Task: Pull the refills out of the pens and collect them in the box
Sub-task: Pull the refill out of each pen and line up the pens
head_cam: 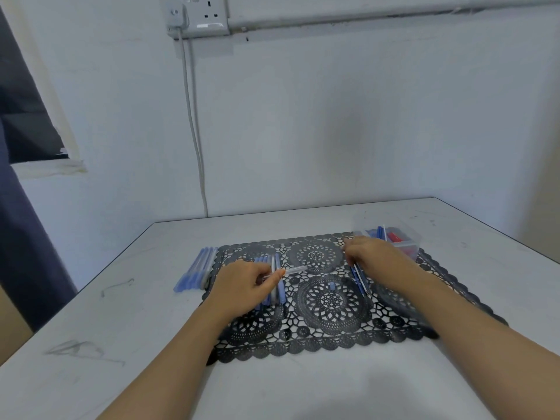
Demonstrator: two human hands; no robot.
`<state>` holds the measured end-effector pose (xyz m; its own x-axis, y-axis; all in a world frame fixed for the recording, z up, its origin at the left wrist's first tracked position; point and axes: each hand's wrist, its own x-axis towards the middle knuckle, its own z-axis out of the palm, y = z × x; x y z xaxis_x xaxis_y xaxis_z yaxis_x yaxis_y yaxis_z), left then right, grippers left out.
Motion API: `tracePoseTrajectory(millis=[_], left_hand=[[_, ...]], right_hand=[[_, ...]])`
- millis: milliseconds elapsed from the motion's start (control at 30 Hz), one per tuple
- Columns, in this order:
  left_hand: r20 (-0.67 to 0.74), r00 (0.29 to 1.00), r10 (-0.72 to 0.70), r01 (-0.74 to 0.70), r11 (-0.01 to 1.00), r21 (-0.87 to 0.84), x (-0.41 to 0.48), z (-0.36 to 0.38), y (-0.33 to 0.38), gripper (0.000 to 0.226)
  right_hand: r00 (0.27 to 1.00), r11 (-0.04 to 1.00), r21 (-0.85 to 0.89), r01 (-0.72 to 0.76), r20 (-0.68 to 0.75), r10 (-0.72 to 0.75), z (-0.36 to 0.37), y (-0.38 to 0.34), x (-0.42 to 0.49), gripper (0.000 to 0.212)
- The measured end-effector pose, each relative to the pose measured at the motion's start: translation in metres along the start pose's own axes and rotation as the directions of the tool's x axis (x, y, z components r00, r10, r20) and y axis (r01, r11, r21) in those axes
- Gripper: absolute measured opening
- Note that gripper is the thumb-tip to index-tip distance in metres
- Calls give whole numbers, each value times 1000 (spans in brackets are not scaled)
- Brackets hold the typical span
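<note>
left hand: thumb and fingers curled, pinching a clear pen barrel. the barrel pokes out past the fingertips toward the right hand, tilted slightly up. just under and beyond these fingers a small bunch of blue-capped pens lies on the black lace mat. outward of the left knuckles, off the mat edge, a second row of pens lies on the white table.

right hand: fingers curled down over thin blue rods, which stick out from under the hand toward the wearer. they look like refills, but blur keeps me from being sure. cannot tell whether the rod tips touch the mat.

clear plastic box: just beyond the right knuckles, at the mat's far corner, with blue and red pieces inside.

loose blue cap: on the mat between the two hands, nearer the wearer than either set of fingertips.

wall socket and hanging cable behind.
</note>
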<state>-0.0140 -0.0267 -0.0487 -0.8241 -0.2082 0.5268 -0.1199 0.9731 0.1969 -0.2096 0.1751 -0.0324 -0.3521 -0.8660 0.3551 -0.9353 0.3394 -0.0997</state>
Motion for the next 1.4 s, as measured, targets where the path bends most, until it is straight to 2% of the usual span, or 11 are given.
tracePoseTrajectory(millis=[367,433,667,833,900,1033,1100,1167,1267,1400], left_hand=[[15,1000,-11,11,1000,-20,1,1,1,54],[17,1000,-9,10,1000,-22,0,1,1,55],[35,999,-3,3,1000,-12,0,0,2,51],[35,999,-9,9,1000,-16,0,0,3,50],[38,999,-8,9,1000,-19,1,0,3,49],[20,1000,-20,21,1000,-23,0,0,4,48],[15,999,-42,43,999,-22,-1,0,3,48],[4,998,-62,63,997,-35,-1,0,3,48],[-21,997,-69,68,997,-44,-1,0,5,47],[-11,998,-62,62,998,-25,-1,0,4,47]], right_hand=[[999,1000,-14,-11,35,11,14,5,6,33],[1000,999,-26,-21,20,21,18,9,7,29],[999,998,-46,-39,-18,38,19,7,8,41],[998,998,-14,-56,-11,56,18,4,9,33],[994,995,63,-74,-74,78,17,1,8,29],[939,953,259,-159,-258,227,-1,-9,8,27],[868,909,353,-222,-352,349,-14,-10,13,28],[804,859,417,-297,-376,460,-27,-3,21,28],[789,812,345,-472,-247,563,-36,17,36,27],[769,766,119,-632,-23,639,-37,35,53,19]])
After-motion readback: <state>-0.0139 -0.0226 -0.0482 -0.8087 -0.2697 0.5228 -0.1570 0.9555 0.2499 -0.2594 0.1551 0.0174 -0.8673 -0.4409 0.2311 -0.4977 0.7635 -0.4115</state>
